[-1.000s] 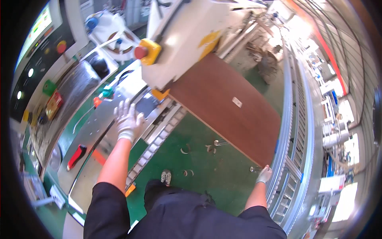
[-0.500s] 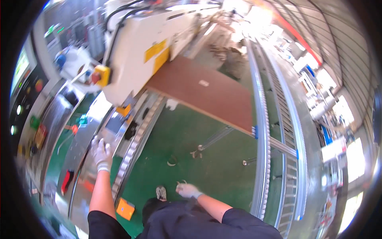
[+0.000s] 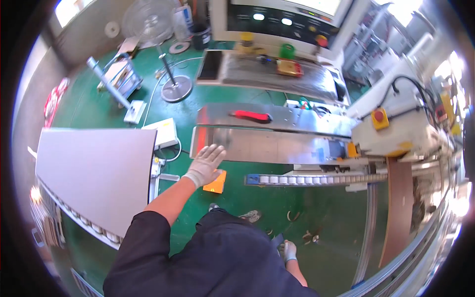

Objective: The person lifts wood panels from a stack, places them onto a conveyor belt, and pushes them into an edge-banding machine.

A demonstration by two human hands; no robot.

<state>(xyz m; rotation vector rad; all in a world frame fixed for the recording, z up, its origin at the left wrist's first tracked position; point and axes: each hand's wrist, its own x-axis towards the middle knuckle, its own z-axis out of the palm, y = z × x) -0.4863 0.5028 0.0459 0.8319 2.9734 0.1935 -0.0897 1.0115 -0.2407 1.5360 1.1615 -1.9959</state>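
My left hand [image 3: 205, 166], in a pale glove, is stretched out with its fingers spread. It is by the left end of a long metal machine bed [image 3: 267, 144], near the orange strip there; whether it touches is unclear. It holds nothing. On the strip behind lies a red-handled tool [image 3: 251, 116], perhaps a knife. My right hand [image 3: 288, 251], also gloved, hangs low beside my body, its fingers partly hidden. A blue-grey piece [image 3: 278, 240] shows close to it; I cannot tell whether it is held. A brown panel [image 3: 398, 208] lies at the right, partly under the machine.
At the left a large pale board [image 3: 96, 175] rests on a roller stand. A roller rail [image 3: 316, 180] runs along the bed's near side. An orange block [image 3: 215, 182] is on the floor. Behind stand a control panel [image 3: 292, 24], a fan base [image 3: 176, 89] and a small cart [image 3: 121, 79].
My view has swung left, bringing the pale board and the control panel into sight, while the brown panel slid to the right edge. My left hand is now at the bed's end, still empty.
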